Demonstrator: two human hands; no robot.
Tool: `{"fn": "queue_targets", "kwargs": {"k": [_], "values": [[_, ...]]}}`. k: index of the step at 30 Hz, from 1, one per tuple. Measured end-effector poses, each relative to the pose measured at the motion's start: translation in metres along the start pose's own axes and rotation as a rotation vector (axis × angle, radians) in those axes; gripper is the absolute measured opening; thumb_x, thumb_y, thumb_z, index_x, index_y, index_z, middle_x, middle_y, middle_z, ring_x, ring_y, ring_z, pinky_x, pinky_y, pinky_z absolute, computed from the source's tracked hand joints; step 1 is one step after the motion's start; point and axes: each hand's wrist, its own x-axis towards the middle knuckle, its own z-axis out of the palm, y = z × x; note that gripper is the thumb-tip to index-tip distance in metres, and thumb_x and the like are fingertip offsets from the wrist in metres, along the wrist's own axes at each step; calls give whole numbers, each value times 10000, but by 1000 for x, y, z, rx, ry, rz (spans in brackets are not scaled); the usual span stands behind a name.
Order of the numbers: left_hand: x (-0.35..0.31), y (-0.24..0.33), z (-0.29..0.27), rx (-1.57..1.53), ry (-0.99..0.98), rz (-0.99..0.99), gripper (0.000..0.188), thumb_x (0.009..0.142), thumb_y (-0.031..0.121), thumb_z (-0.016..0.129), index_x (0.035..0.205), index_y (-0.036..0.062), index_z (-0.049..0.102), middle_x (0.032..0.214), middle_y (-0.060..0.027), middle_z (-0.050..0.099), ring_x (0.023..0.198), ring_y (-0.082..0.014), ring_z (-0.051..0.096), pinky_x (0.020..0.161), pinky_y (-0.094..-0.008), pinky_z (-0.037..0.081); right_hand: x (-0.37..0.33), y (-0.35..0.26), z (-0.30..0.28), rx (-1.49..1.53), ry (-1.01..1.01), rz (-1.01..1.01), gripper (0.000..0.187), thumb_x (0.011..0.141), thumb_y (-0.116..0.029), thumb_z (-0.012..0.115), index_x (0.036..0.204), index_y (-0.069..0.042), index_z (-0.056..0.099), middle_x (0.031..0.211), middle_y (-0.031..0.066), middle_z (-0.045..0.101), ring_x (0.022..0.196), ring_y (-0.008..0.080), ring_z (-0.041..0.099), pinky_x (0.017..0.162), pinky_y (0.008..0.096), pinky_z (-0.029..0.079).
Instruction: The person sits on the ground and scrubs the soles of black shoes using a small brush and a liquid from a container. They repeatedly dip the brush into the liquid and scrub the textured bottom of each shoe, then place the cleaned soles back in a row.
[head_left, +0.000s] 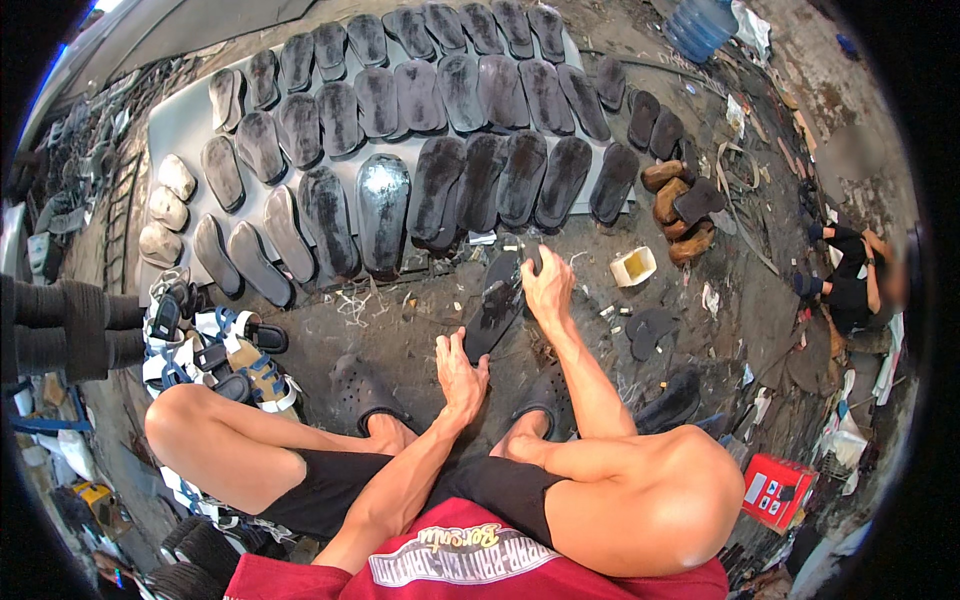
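While the left hand (462, 378) grips a flat, black, rubber-looking sole (493, 320) near frame centre, the right hand (548, 288) pinches an indistinct dark item (533, 259) at its upper end, apparently surface work whose next stroke calls for steadiness.

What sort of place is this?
Probably a footwear workshop: rows of dark soles, mostly on a grey sheet, strapped sandals piled at the left, and another sole at the person's left hand.

Pale scraps (710, 297) litter a dark, grimy floor (310, 333), browner toward the upper right.
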Motion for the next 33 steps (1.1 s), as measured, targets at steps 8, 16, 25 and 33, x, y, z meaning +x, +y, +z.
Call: {"fn": "queue_targets", "kwargs": {"k": [8,16,25,33], "values": [[1,5,-1,-32,-13,-55,735,730,28,928,1392,-19,611,1177,-205,538,1106,-422,599,964,-501,533,6,-22,-6,-17,-501,-598,300,912,-31,694,1170,-140,798,1063,110,749,1097,344,630,983,484,521],[1,6,-1,-61,-4,-64,744,724,30,930,1397,-31,618,1170,-196,534,1078,-404,599,959,-488,537,6,-10,-21,-102,-378,-550,347,897,-39,690,1181,-192,817,1195,8,767,1170,275,626,1000,463,489],[0,6,-3,-60,-6,-80,731,726,39,940,1392,-22,645,1169,-187,527,1092,-394,596,959,-487,538,18,-8,-27,-47,-370,-700,293,915,-80,670,1135,-193,827,1199,8,769,1196,278,635,1001,465,474],[2,2,-2,-87,-14,-79,735,730,41,946,1403,-6,653,1168,-179,541,1096,-398,609,967,-482,542,-50,6,-39,-100,-367,-463,386,924,-76,723,1308,-115,737,1077,132,752,995,350,695,889,496,512]]}}
